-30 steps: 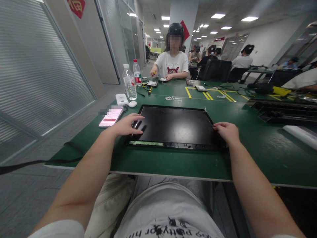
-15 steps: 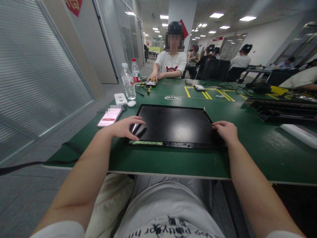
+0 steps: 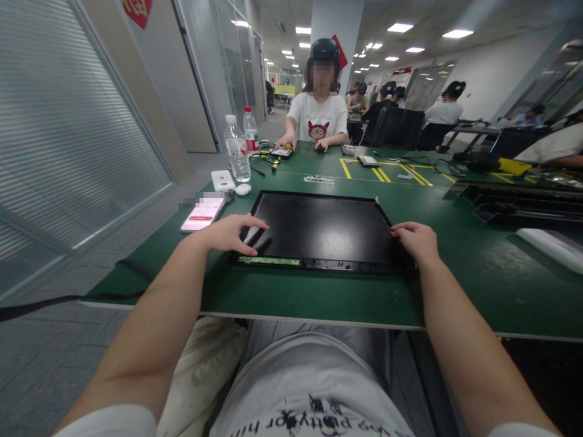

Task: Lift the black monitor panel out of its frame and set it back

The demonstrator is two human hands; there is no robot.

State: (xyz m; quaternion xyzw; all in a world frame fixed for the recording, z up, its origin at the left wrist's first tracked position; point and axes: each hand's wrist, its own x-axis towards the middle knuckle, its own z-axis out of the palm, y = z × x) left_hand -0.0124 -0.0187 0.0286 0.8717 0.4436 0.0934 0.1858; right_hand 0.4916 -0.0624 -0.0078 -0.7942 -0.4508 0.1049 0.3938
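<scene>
I had left hand (image 3: 226, 235) spread at LCD panel (image 3: 319, 227), right hand (image 3: 418, 241) pinching black frame (image 3: 355, 266); circuit board (image 3: 269, 261) lay bared, remainder unclear.

Slatted blinds (image 3: 82, 121) at left; grey floor (image 3: 40, 358); lit ceiling panels (image 3: 401, 28).

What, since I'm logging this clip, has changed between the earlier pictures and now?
The wearer's left hand shifted slightly toward the near edge of the screen. The co-worker's right hand lowered to a drive; the co-worker's left hand moved rightward in the picture. The wearer's right hand stayed at the screen's right edge; screen, phone and bottles stayed put.
</scene>
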